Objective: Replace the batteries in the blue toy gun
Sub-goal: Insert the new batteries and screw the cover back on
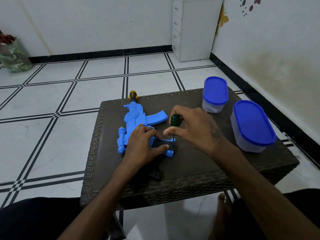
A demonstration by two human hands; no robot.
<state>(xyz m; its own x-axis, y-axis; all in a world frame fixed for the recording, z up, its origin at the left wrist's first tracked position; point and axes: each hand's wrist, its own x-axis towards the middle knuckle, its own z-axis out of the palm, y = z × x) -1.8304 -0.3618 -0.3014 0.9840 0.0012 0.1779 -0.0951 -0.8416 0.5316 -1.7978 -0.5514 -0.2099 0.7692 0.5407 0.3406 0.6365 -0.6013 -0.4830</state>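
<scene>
Two hands on moulded blue toy gun (133, 118), left hand (140, 146) pressing flat, right hand (195, 130) fingers pinching green-handled screwdriver (174, 121)

Blue toy gun (133, 118) is lying flat on the dark woven counter (190, 161), yellow-tipped muzzle pointing away, magazine jutting right, black grip panel facing up near its rear end.
</scene>
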